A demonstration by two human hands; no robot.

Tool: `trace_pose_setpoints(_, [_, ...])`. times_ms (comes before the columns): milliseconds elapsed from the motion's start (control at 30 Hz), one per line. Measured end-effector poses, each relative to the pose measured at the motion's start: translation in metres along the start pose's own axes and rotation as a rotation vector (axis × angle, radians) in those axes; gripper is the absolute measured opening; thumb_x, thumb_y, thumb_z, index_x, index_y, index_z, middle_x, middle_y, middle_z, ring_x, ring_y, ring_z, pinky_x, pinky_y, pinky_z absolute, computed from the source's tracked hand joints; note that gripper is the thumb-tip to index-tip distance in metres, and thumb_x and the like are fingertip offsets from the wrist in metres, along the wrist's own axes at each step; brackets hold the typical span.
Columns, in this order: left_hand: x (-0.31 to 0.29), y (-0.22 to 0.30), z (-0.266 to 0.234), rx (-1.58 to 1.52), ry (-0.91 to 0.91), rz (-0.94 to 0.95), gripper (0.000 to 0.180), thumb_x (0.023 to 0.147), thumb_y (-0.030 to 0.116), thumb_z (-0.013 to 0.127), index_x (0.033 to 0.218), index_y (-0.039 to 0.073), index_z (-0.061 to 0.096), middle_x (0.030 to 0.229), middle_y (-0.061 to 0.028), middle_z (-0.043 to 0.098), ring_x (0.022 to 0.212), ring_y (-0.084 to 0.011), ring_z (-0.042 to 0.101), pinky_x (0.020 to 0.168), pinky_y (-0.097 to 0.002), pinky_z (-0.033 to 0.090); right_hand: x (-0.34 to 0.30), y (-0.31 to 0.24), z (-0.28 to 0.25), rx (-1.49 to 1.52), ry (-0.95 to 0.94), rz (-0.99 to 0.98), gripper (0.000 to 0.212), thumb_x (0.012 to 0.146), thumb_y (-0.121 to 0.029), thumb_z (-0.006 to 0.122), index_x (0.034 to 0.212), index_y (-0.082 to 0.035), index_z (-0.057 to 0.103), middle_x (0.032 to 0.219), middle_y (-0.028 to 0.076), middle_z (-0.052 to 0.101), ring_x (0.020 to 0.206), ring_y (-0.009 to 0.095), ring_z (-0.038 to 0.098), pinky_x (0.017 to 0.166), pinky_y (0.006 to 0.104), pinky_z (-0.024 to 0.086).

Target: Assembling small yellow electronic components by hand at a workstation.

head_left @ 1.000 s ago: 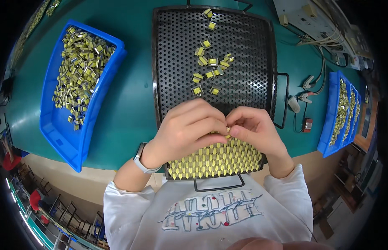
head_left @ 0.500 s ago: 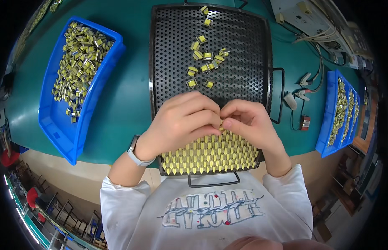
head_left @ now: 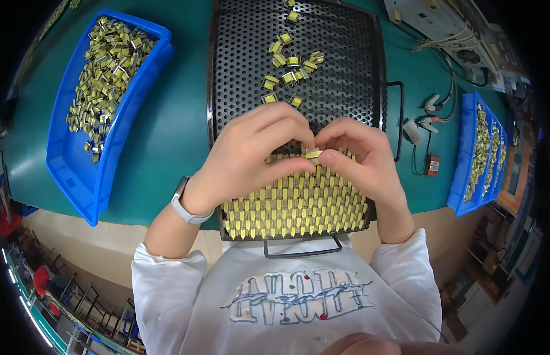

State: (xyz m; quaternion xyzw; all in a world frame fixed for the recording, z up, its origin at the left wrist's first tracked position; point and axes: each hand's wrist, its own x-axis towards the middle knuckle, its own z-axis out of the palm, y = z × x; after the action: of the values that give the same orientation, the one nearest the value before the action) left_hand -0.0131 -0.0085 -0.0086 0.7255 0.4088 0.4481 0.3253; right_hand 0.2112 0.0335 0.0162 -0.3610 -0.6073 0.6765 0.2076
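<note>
My left hand (head_left: 251,148) and my right hand (head_left: 366,158) meet over a black perforated metal tray (head_left: 346,77). Between their pinched fingertips is a small transformer (head_left: 313,154), wrapped in yellow tape with silvery sides. Both hands are closed on it. Below my fingers, tight rows of like transformers (head_left: 287,210) stand in the near part of the tray. Several loose transformers (head_left: 293,61) lie scattered farther up the tray, some on their sides. My palms hide part of the tray's middle.
A blue bin (head_left: 106,171) heaped with transformers stands at the left on the green table (head_left: 168,118). To the right are a divided blue bin (head_left: 458,177), clip leads (head_left: 430,121) and a small red block (head_left: 432,165). Wire handles (head_left: 399,121) stick out from the tray.
The tray and bins sit slightly higher in the picture. My fingers have opened out a little around the transformer, which shows more plainly between the fingertips.
</note>
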Motion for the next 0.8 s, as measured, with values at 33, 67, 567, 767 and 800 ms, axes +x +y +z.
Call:
trace_pose_setpoints(33, [-0.0007, -0.0010, 0.0000, 0.019, -0.003, 0.018, 0.031, 0.072, 0.021, 0.086, 0.092, 0.008, 0.066, 0.094, -0.0048, 0.065, 0.088, -0.0260, 0.067, 0.076, -0.0371, 0.054, -0.0002, -0.0006, 0.0001, -0.003, -0.002, -0.001, 0.019, 0.091, -0.003, 0.072, 0.108, 0.005, 0.066, 0.105, 0.009, 0.067, 0.095, 0.014, 0.064, 0.085, 0.0281, 0.052])
trace_pose_setpoints(67, [-0.0012, -0.0016, -0.0002, 0.038, -0.006, 0.036, 0.032, 0.072, 0.021, 0.086, 0.093, 0.008, 0.066, 0.094, -0.0048, 0.065, 0.088, -0.0258, 0.067, 0.076, -0.0371, 0.054, -0.0003, -0.0013, -0.0002, 0.018, 0.005, 0.018, 0.019, 0.090, -0.002, 0.072, 0.106, 0.005, 0.067, 0.105, 0.010, 0.067, 0.095, 0.014, 0.065, 0.086, 0.0285, 0.052])
trace_pose_setpoints(567, [-0.0023, -0.0040, -0.0008, 0.065, -0.048, 0.058, 0.031, 0.073, 0.020, 0.084, 0.091, 0.007, 0.062, 0.091, -0.0040, 0.064, 0.086, -0.0258, 0.066, 0.073, -0.0365, 0.053, 0.0025, 0.0006, -0.0037, -0.011, -0.012, 0.025, 0.017, 0.088, -0.001, 0.073, 0.103, 0.005, 0.068, 0.102, 0.010, 0.067, 0.095, 0.016, 0.066, 0.085, 0.0296, 0.054])
trace_pose_setpoints(767, [-0.0004, -0.0023, 0.0032, 0.076, 0.026, 0.052, 0.031, 0.072, 0.020, 0.084, 0.092, 0.008, 0.063, 0.090, -0.0038, 0.064, 0.086, -0.0262, 0.066, 0.073, -0.0370, 0.054, 0.0024, 0.0011, -0.0031, -0.060, -0.014, -0.014, 0.016, 0.088, 0.000, 0.073, 0.102, 0.005, 0.068, 0.101, 0.011, 0.068, 0.094, 0.017, 0.066, 0.084, 0.0298, 0.054])
trace_pose_setpoints(800, [-0.0007, -0.0027, 0.0026, 0.077, 0.025, 0.051, 0.031, 0.072, 0.020, 0.084, 0.092, 0.008, 0.063, 0.090, -0.0038, 0.064, 0.086, -0.0262, 0.066, 0.073, -0.0370, 0.054, 0.0027, 0.0012, -0.0032, -0.089, -0.014, -0.026, 0.015, 0.088, 0.000, 0.073, 0.102, 0.005, 0.068, 0.101, 0.011, 0.068, 0.094, 0.017, 0.067, 0.084, 0.0301, 0.054])
